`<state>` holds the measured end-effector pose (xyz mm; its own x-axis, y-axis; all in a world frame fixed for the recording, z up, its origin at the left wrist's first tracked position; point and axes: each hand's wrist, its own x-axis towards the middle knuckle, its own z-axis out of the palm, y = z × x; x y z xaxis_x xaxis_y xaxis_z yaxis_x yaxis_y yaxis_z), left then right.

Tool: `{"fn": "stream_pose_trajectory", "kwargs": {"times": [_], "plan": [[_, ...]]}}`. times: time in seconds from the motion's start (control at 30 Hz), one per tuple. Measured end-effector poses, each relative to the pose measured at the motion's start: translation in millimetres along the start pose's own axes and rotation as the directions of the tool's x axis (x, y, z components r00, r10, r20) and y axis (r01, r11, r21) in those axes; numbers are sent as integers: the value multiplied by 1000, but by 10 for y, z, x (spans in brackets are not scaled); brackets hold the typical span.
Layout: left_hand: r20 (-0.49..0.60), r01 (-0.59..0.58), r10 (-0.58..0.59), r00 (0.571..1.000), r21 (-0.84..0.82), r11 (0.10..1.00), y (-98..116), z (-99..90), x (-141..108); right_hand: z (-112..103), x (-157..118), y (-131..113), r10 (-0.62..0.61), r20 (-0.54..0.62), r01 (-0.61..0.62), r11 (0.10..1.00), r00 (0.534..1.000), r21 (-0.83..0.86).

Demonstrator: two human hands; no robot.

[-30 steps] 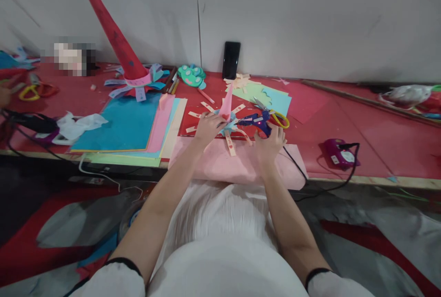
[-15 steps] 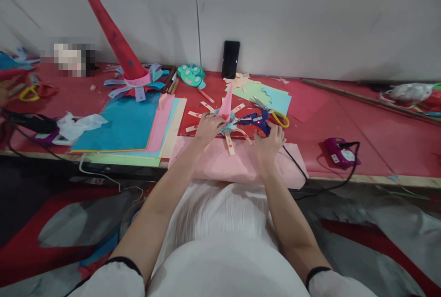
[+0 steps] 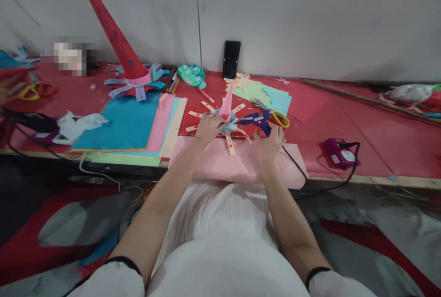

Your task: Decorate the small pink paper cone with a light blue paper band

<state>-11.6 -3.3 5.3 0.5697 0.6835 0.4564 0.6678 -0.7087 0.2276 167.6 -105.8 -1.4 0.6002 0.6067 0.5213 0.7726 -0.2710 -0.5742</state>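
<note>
A small pink paper cone stands on a light blue paper base, with cream paper strips bearing red hearts fanned out around it. The fingers of my left hand are closed on the cone's lower part. My right hand grips a dark blue hot glue gun with a small red light. Its nozzle points left, close against the base of the cone; whether it touches is too small to tell. Beneath the work, toward me, lies a pink sheet.
Yellow-handled scissors lie just behind the glue gun. A phone leans on the wall. To the left are stacked coloured sheets and a tall red cone. The gun's black cord passes near a purple power box at right.
Almost nothing differs. Both hands, the cone and the glue gun keep their places; the view has shifted very slightly.
</note>
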Motion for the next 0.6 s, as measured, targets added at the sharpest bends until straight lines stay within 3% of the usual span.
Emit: {"fn": "stream_pose_trajectory", "kwargs": {"times": [0.6], "plan": [[40, 44, -43, 998, -35, 998, -8, 1, 8, 3, -2, 5, 16, 20, -17, 1000, 1000, 8]]}}
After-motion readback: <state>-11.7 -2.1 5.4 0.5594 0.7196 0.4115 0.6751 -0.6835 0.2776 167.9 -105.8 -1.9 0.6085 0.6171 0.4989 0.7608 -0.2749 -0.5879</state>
